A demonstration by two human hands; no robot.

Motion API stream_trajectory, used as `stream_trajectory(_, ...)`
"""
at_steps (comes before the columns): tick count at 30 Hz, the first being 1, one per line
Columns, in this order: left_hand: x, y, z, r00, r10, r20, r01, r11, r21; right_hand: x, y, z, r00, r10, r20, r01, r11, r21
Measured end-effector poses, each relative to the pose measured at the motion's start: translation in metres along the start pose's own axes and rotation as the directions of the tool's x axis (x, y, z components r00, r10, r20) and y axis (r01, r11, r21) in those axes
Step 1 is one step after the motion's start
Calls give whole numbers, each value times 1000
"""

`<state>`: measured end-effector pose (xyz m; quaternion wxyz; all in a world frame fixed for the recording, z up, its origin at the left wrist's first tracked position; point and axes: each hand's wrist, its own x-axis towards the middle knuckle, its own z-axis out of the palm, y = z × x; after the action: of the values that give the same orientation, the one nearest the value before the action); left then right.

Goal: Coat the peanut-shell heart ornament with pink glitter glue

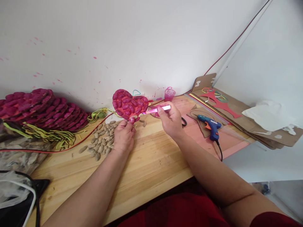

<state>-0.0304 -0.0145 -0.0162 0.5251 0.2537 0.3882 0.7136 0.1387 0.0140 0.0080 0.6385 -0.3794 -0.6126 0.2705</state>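
Observation:
My left hand (124,134) pinches the lower tip of a heart-shaped piece (129,105), which is covered with magenta-painted peanuts. The heart is held upright, tilted against the wall side. In my right hand (171,121) is a slim paintbrush (164,108) with a white handle stained pink. Its end points left and reaches the lower right edge of the heart; whether it touches is hard to tell. Loose unpainted peanuts (100,140) lie on the wooden table (151,164) beside and behind my left hand. A pink-stained cup (169,94) stands beyond my right hand.
Stacked magenta peanut hearts (44,108) with yellow-green strings (53,134) fill the left side. A red cord (90,138) crosses the table there. At right lie a blue glue gun (210,126), red paper cutout (221,104), cardboard sheets (239,121) and white cloth (265,115).

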Motion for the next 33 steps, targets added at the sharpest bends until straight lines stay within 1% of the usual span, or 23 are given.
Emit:
stream_trajectory(3,1,0,0,1000,-8,-15,8,1000,-8,1,3,1,1000,26,-12,-26,1000,-2)
stream_trajectory(6,1,0,0,1000,7,-15,-7,1000,-4,1,5,2,996,85,-15,-83,991,105)
stream_trajectory(8,1,0,0,1000,13,-10,-13,1000,1,1,5,3,996,85,-4,-84,984,158)
stream_trajectory(11,1,0,1,1000,-1,-4,1,1000,-2,1,5,3,999,51,-4,-51,991,121)
stream_trajectory(13,0,1,1,1000,-10,-8,9,1000,-19,1,4,2,998,61,-22,-59,993,98)
stream_trajectory(16,0,1,2,1000,-8,-18,7,999,-45,2,3,2,994,110,-26,-105,982,157)
stream_trajectory(19,0,1,2,1000,-6,-11,5,999,-44,1,3,3,993,116,0,-114,971,210)
stream_trajectory(26,0,0,1,1000,11,-4,-11,999,-45,2,4,3,986,164,-32,-156,972,176)
stream_trajectory(29,-1,-1,1,1000,27,11,-27,1000,-10,2,1,3,991,131,-12,-127,979,158)
stream_trajectory(33,-2,-2,1,999,28,16,-29,999,20,1,-4,2,995,90,-40,-87,994,62)
